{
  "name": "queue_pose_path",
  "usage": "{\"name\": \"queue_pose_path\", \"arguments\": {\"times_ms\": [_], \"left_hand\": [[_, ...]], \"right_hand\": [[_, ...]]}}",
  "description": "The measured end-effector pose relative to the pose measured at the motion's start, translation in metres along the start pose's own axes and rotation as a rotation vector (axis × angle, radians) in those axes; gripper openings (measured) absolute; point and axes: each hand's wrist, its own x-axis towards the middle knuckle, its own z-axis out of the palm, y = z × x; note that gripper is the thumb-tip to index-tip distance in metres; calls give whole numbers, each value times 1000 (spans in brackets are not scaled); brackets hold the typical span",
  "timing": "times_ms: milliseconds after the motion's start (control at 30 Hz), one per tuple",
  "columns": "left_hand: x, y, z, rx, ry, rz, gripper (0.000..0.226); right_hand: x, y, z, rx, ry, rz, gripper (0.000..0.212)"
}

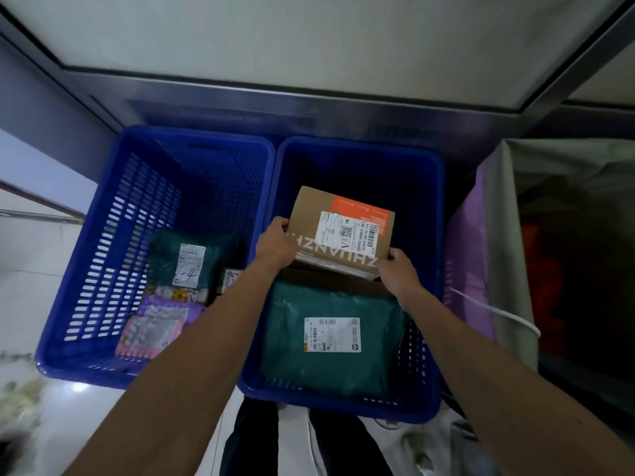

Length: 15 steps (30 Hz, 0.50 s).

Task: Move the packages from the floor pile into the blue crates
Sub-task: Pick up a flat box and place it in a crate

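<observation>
Two blue crates stand side by side: the left crate (pixel 103 242) and the right crate (pixel 429 214). Over the right crate I hold a brown cardboard box (pixel 309 214) with an orange patch and a white label. My left hand (pixel 276 245) grips its left edge and my right hand (pixel 398 269) grips its near right corner. Below the box, a green mailer bag (pixel 330 369) with a white label lies in the right crate. In the left crate lie a green bag (pixel 165 255), a purple padded mailer (pixel 154 328) and other small parcels.
A metal shelf frame (pixel 292 94) runs above and behind the crates. To the right hangs a grey-and-purple sack (pixel 494 214) with a white cord. Pale tiled floor (pixel 31 269) lies on the left. Dark clothing and a white bag sit at the bottom edge.
</observation>
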Motion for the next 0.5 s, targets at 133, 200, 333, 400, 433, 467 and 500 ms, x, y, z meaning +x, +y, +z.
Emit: {"name": "queue_pose_path", "arguments": {"times_ms": [133, 200, 333, 400, 433, 467, 500], "left_hand": [[15, -16, 19, 130, -10, -31, 38], [15, -27, 28, 166, -11, -51, 38], [14, -51, 48, 263, -83, -143, 41], [13, -60, 58, 308, -128, -196, 46], [14, -62, 62, 314, -129, -212, 48], [16, -63, 65, 313, -118, -222, 50], [18, -62, 66, 314, -106, -226, 50]], "right_hand": [[19, 21, 7, -106, -163, -23, 53], [23, 30, 12, -129, -240, -25, 59], [31, 39, 27, -166, -330, 19, 64], [34, 38, 33, -177, -344, 30, 60], [37, 38, 35, -175, -337, 25, 58], [39, 38, 35, -174, -324, 20, 57], [42, 36, 36, -176, -307, 6, 56]]}}
